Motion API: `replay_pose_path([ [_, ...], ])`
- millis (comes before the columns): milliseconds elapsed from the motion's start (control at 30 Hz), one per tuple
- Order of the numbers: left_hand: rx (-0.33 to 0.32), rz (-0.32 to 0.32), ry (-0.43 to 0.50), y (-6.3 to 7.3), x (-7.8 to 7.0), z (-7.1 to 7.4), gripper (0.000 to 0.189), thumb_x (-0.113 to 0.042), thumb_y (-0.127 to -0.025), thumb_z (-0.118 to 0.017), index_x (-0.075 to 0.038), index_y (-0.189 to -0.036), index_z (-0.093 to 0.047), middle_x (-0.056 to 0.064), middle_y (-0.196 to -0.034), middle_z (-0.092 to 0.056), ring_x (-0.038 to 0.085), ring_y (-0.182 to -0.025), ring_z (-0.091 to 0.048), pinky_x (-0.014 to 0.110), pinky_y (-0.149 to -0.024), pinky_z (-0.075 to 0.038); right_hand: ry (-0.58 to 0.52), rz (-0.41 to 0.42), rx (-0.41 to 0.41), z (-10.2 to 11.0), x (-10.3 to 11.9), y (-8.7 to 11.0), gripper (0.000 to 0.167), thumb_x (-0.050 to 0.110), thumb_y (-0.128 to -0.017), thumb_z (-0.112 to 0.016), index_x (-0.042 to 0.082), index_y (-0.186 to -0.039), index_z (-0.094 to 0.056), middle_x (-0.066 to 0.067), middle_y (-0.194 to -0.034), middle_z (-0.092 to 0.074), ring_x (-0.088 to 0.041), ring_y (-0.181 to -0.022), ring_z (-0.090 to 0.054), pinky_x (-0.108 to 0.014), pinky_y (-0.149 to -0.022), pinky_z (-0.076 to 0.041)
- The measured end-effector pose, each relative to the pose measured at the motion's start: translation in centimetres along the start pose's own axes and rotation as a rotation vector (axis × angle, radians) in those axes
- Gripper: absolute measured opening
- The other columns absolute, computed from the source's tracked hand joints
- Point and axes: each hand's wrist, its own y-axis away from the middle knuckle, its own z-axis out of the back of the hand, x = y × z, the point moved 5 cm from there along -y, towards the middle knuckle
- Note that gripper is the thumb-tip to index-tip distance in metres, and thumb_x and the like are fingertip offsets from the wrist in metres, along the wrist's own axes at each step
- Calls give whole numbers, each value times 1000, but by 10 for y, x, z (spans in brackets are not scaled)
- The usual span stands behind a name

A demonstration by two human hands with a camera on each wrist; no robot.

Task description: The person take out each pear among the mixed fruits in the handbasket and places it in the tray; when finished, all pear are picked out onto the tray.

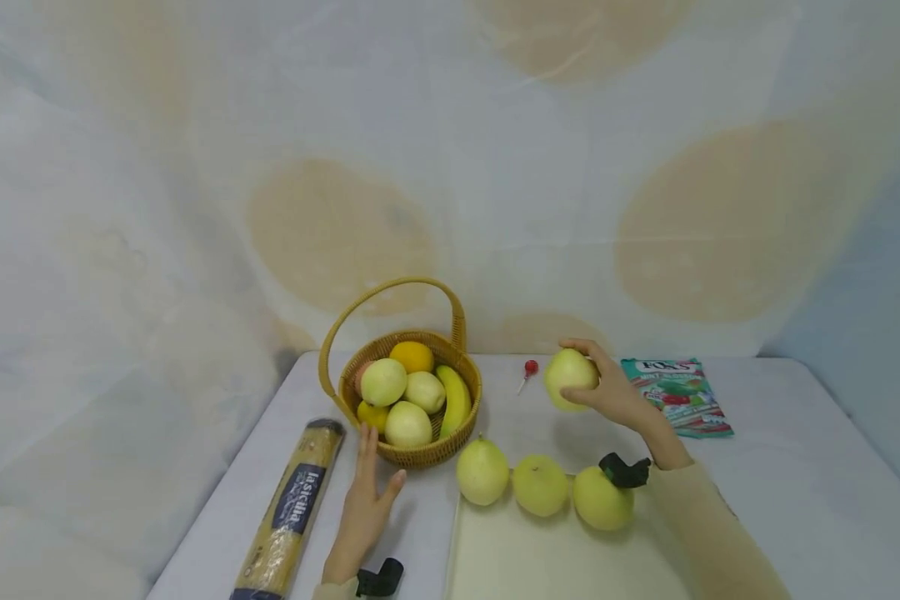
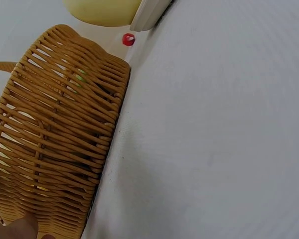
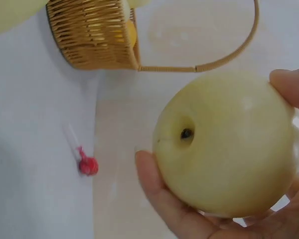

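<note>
My right hand (image 1: pixel 617 393) grips a round, pale yellow pear (image 1: pixel 570 375) raised over the table's far side. In the right wrist view the pear (image 3: pixel 229 144) shows a dark-centred dimple, with thumb and fingers spread around its sides. My left hand (image 1: pixel 365 510) has its fingers extended, fingertips right at the near-left rim of a wicker basket (image 1: pixel 427 455). Inside the basket lie a banana (image 1: pixel 454 402), an orange (image 1: pixel 412 357) and several pale round fruits (image 1: pixel 383 382). The basket's woven side (image 2: pixel 60 114) fills much of the left wrist view.
Three yellow-green pears (image 1: pixel 540 485) line the far edge of a cream tray (image 1: pixel 555 562). A red lollipop (image 1: pixel 530 367) lies between basket and raised pear. At right is a green candy bag (image 1: pixel 678 398); a pasta packet (image 1: pixel 288 512) lies left. Fabric walls (image 1: pixel 450 183) enclose the table.
</note>
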Motion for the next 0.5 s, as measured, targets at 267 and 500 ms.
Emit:
replay_pose_path([
  [267,-5,-1,32,-1,3,1,81,-27,-96,-60,-14,-157,-10,11,-165,1,50,-143,-19,72,-103,-32,-10,1,-31,10,0,4,69,9,-89,-67,10,-147,-31,-21,-152,-27,-45,-118,-47,-44,-83,-53],
  [500,-3,3,41,0,1,0,81,-27,-95,-61,-15,-157,-10,10,-165,1,50,-143,-20,71,-103,-33,6,-17,-28,17,-1,16,68,8,-89,-68,9,-147,-31,-21,-152,-26,-46,-117,-46,-44,-83,-53],
])
